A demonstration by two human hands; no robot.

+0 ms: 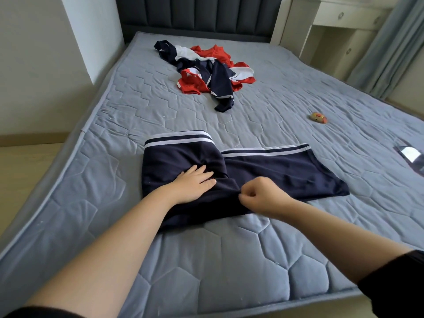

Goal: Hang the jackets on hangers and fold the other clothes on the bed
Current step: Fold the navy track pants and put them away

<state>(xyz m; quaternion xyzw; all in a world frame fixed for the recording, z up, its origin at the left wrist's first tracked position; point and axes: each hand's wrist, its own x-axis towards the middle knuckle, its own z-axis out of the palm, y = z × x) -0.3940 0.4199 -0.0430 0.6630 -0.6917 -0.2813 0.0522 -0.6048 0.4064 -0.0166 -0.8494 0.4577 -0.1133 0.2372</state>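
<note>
head: right hand point(263, 196) pinches navy garment's point(286, 171) near edge, left hand point(195, 183) flat.

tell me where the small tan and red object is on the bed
In the head view, the small tan and red object lies alone on the mattress's right side.

No readable text, labels, brands or nos. anywhere: none on the navy fabric shorts w/ white stripes point(252, 166), nor the small tan-and-red object point(319, 117), too small to tell.
</note>
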